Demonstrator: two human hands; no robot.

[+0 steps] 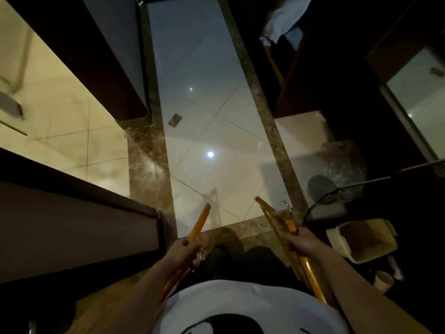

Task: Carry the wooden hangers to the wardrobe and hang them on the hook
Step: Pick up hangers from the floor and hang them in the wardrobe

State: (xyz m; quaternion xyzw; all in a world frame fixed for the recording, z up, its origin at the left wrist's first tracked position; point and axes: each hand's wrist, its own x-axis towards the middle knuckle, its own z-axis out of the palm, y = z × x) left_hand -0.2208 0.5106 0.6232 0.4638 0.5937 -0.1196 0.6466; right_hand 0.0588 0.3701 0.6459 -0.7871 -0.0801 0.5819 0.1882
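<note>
Two hangers, maybe more, carried near the body over the floor point(204, 104): left hanger point(199, 222) clamped in left hand point(186, 249), right hanger point(272, 212) in right hand point(299, 241). Judged mid-carry. Hook not sighted; needed next: locating wardrobe, raising hangers.

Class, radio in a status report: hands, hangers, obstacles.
Left hand grips left hanger. Right hand grips right hanger. None hung yet. Bin on floor, right side.

I look down on a glossy pale tiled floor point(204, 104) edged with brown marble strips point(149, 165), where a round light reflection point(210, 154) glints. Dark wooden cabinets point(72, 225) flank me, with a beige bin point(366, 239) on my right.
</note>
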